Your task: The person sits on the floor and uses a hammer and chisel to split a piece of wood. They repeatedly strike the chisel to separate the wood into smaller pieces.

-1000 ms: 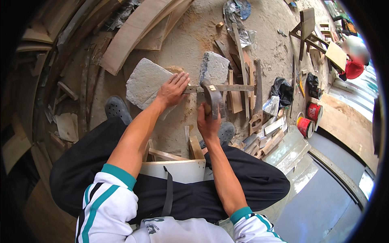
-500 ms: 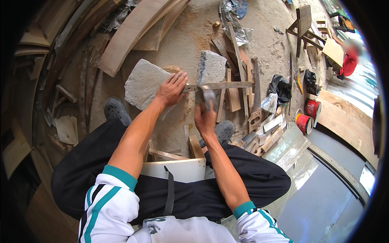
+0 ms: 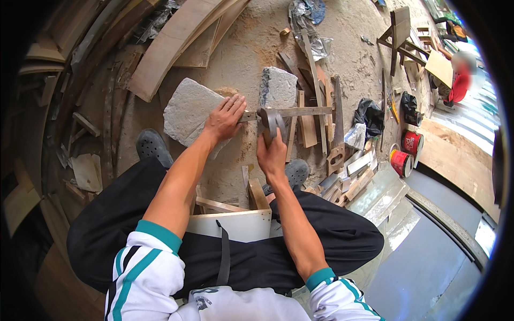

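Wood strip point(image 3: 308, 112), long axis approx. L–R

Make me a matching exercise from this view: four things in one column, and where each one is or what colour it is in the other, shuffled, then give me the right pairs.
Things:
1. Hammer
2. Wooden strip
3. Handsaw
4. Two cans

Places and colours:
A. Lying just beyond the strip's right-hand end
B. Mostly red, over at the right side of the picture
C. Gripped in the right hand
D. Left-hand end at the left hand

Right pairs: 1-C, 2-D, 3-A, 4-B.
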A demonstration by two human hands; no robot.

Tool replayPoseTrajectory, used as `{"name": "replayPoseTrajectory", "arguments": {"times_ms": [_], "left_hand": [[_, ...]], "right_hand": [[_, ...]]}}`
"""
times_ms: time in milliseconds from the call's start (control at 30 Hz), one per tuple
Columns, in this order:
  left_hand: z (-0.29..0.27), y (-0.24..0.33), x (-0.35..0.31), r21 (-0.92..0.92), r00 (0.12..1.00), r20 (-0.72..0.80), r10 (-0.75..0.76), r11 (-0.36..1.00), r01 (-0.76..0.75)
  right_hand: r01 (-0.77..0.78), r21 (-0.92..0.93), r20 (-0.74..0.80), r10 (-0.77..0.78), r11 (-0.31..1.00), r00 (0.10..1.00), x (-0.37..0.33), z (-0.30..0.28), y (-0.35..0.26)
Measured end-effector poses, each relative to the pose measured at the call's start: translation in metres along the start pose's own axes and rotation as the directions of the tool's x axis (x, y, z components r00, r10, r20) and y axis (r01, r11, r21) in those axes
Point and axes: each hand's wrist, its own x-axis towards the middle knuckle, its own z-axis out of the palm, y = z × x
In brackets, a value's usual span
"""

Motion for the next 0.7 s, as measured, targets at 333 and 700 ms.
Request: {"name": "replayPoseTrajectory", "arguments": {"times_ms": [333, 700], "left_hand": [[-0.002, 0.000, 0.000, -0.014, 0.999, 0.041, -0.027, 1.000, 0.028], [-0.003, 0.000, 0.001, 0.002, 0.996, 0.089, -0.013, 1.000, 0.012]], "right_hand": [[-0.537, 0.067, 0.455, 0.453, 0.841, 0.767, 0.071, -0.049, -0.010], [-0.492, -0.161, 0.663, 0.463, 0.855, 0.588, 0.105, -0.058, -0.002]]}}
